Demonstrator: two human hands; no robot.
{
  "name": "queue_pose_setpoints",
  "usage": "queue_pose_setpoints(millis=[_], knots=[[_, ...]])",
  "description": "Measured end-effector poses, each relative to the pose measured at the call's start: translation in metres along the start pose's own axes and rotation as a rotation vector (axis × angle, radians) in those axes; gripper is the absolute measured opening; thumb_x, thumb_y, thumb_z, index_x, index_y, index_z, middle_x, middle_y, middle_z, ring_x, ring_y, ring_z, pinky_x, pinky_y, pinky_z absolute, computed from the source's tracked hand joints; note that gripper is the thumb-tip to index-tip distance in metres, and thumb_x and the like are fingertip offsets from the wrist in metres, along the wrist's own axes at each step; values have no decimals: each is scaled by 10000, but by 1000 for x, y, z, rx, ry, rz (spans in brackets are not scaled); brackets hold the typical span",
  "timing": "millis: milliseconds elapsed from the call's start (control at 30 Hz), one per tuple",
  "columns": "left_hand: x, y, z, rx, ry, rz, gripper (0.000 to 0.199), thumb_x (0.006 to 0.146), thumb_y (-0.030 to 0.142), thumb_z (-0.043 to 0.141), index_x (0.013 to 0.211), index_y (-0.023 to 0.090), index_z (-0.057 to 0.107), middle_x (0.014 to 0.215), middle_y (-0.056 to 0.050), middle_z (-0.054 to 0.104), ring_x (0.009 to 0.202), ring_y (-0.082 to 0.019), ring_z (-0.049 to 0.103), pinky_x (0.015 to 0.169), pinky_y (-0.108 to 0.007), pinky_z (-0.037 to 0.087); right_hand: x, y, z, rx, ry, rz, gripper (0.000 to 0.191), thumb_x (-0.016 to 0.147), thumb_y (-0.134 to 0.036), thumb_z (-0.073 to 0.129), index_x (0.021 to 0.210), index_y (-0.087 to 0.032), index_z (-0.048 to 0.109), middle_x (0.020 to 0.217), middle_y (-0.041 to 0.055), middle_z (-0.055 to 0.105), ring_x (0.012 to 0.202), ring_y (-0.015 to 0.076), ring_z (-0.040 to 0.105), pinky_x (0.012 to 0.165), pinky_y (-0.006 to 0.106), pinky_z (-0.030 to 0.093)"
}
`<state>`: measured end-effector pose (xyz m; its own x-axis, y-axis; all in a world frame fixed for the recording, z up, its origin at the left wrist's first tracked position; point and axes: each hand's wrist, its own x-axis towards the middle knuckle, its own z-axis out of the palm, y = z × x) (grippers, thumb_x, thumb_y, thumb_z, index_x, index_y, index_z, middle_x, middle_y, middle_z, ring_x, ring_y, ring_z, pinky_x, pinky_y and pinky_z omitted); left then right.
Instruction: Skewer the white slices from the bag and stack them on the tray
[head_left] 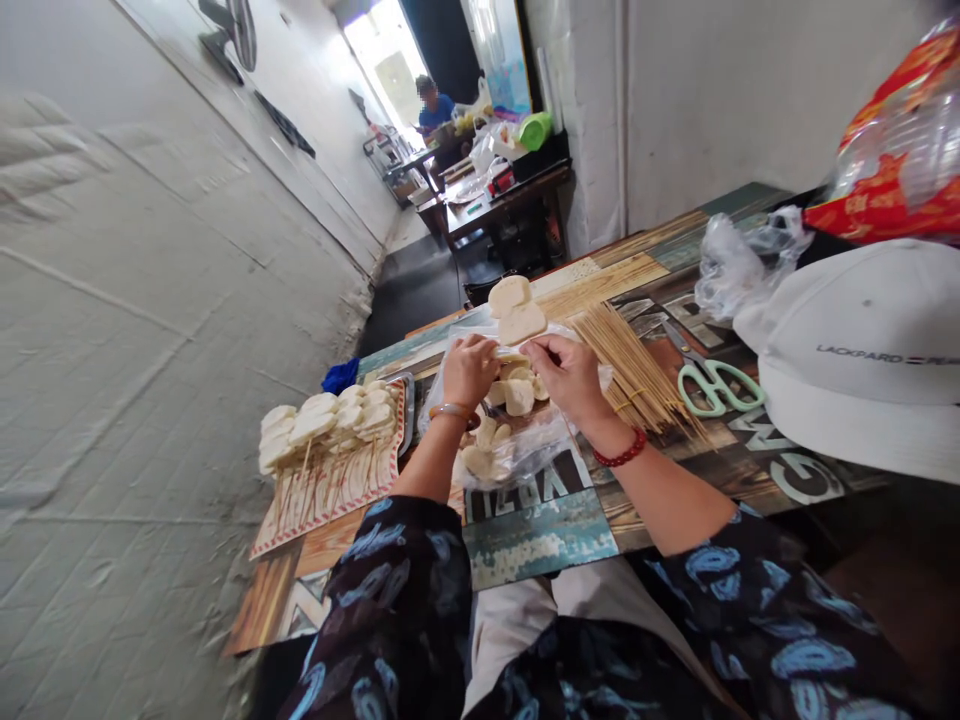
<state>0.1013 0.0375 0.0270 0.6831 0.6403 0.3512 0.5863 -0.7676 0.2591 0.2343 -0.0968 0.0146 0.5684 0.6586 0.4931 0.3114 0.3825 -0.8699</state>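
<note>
My left hand (471,374), with its fingers curled, is over a clear plastic bag (532,452) of pale, flat food slices (519,397). Opposite it, my right hand (568,377) has thumb and forefinger pinched together. What either hand holds is too small or hidden to make out. Two larger pale slices (522,323) show just beyond my fingertips, one overlapping the other; whether a stick runs through them I cannot tell. To the right lies a bundle of thin wooden skewers (634,372). On the left, skewered pale slices (315,422) are piled on a tray with striped paper (259,535).
Green-handled scissors (712,388) lie right of the skewers. Farther right are a white cap (862,350), a crumpled plastic bag (742,262) and a red package (900,150). A blue cloth (341,376) is behind the tray. Another person (436,108) sits at the far tables.
</note>
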Motion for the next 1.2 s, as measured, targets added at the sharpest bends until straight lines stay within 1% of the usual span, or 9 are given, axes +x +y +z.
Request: queue_pose_setpoints(millis=[100, 233, 333, 467, 567, 733, 867, 1067, 1200], knots=[[-15, -2, -8, -531, 131, -203, 214, 800, 248, 671, 991, 163, 717, 982, -71, 690, 850, -175, 585, 810, -309, 444, -1, -1, 0, 17, -17, -9, 258, 901, -328, 579, 796, -158, 742, 694, 29, 697, 637, 151, 597, 625, 259, 430], [-44, 3, -16, -1301, 128, -462, 339, 733, 342, 787, 1011, 174, 692, 909, -28, 699, 728, -100, 597, 641, -211, 453, -5, -1, 1, -3, -39, 3, 272, 897, -351, 586, 797, -156, 748, 682, 26, 696, 623, 148, 588, 605, 258, 419], [-62, 9, -18, -1601, 222, -598, 420, 695, 263, 837, 1072, 199, 663, 845, 7, 696, 626, -65, 582, 604, -190, 480, -8, -1, 1, 3, -56, 10, 281, 892, -360, 592, 827, -143, 757, 687, 29, 698, 619, 146, 587, 600, 257, 413], [-78, 12, -15, -1696, 259, -741, 300, 746, 277, 815, 982, 172, 662, 780, 2, 689, 616, -88, 625, 555, -185, 503, -11, 0, 1, -10, -91, 52, 289, 883, -376, 600, 841, -140, 761, 643, 15, 667, 595, 141, 568, 581, 253, 406], [-85, 11, -13, -1716, 241, -810, 252, 768, 318, 798, 922, 166, 669, 780, -20, 702, 650, -125, 663, 612, -226, 558, -14, 4, 2, 11, -169, 93, 299, 880, -396, 605, 837, -144, 762, 600, 1, 623, 573, 134, 537, 552, 247, 394], [-95, 4, -12, -1783, 244, -773, 275, 768, 332, 798, 928, 135, 693, 854, -51, 730, 749, -149, 688, 731, -280, 600, -20, 12, 6, 82, -356, 165, 293, 870, -409, 620, 853, -156, 767, 632, 4, 617, 581, 127, 521, 549, 244, 403], [-99, -3, -11, -1853, 285, -742, 355, 736, 319, 827, 1022, 160, 689, 950, -51, 740, 827, -169, 704, 737, -289, 602, -24, 9, 8, 96, -547, 230, 286, 866, -400, 611, 833, -160, 763, 608, -4, 574, 549, 116, 478, 510, 239, 372], [-101, -7, -16, -1921, 332, -701, 366, 747, 315, 818, 1068, 195, 689, 857, -12, 702, 656, -105, 634, 526, -187, 494, -29, -2, 9, 77, -668, 305, 285, 852, -417, 609, 808, -172, 747, 564, -14, 538, 510, 109, 436, 491, 241, 353], [-101, -7, -19, -1969, 308, -731, 295, 781, 363, 786, 921, 130, 672, 748, -8, 633, 571, -59, 555, 441, -134, 379, -31, -4, 11, 34, -691, 308, 310, 844, -459, 611, 799, -179, 735, 561, -12, 534, 500, 108, 415, 477, 244, 332]])
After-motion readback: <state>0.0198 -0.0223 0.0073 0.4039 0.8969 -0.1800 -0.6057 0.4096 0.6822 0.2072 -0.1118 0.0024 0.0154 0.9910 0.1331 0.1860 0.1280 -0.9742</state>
